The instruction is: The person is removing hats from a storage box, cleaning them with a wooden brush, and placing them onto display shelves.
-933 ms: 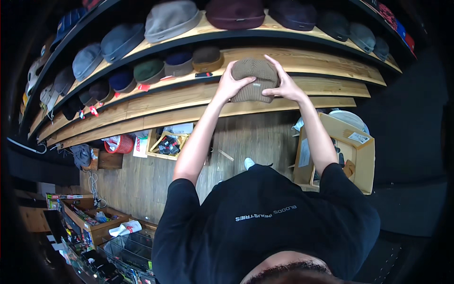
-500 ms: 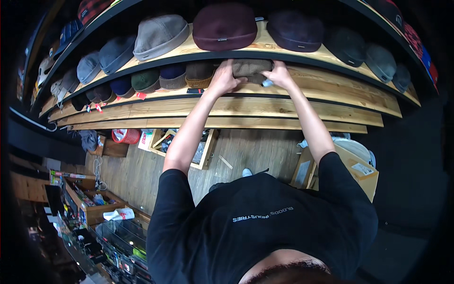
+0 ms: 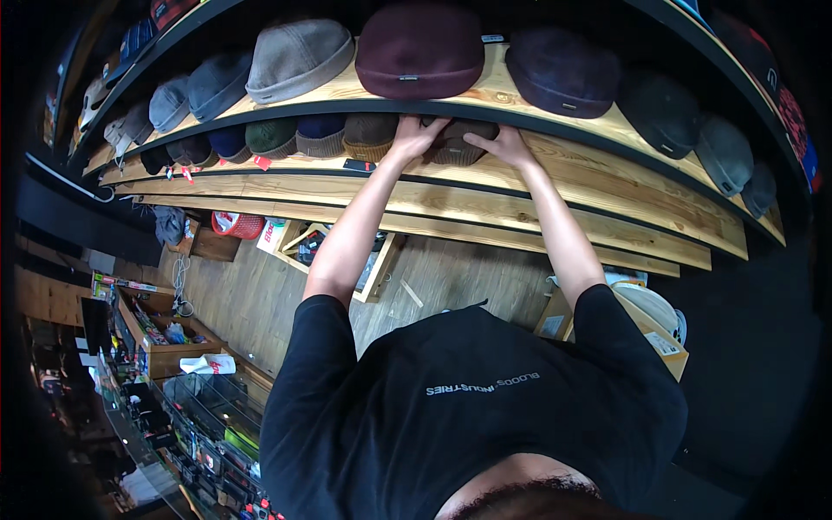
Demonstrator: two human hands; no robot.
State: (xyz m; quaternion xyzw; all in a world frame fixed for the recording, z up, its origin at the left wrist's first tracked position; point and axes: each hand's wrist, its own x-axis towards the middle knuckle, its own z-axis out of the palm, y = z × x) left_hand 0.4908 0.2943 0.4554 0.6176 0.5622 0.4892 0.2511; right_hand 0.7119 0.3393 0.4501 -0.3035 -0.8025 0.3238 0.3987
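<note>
A dark brown knit beanie [image 3: 452, 151] with a ribbed cuff sits on the second shelf board, under the edge of the upper board. My left hand [image 3: 418, 139] grips its left side, and my right hand [image 3: 506, 146] grips its right side with the thumb across the front. The fingertips behind the beanie are hidden. Just left of it stands a brown beanie with a lighter ribbed cuff [image 3: 367, 139], followed by a navy beanie with a grey cuff [image 3: 321, 139] and a green one [image 3: 270, 139].
On the upper board [image 3: 496, 82] several hats stand in a row, among them a maroon cap [image 3: 419, 54] directly above my hands. Lower wooden boards [image 3: 598, 221] jut out beneath. A wooden crate [image 3: 377, 269] and a cardboard box [image 3: 663, 342] are on the floor.
The brown beanie now sits farther back on the second shelf, its ribbed cuff facing me. Both hands have moved with it, and the light-coloured tag by my right thumb no longer shows.
</note>
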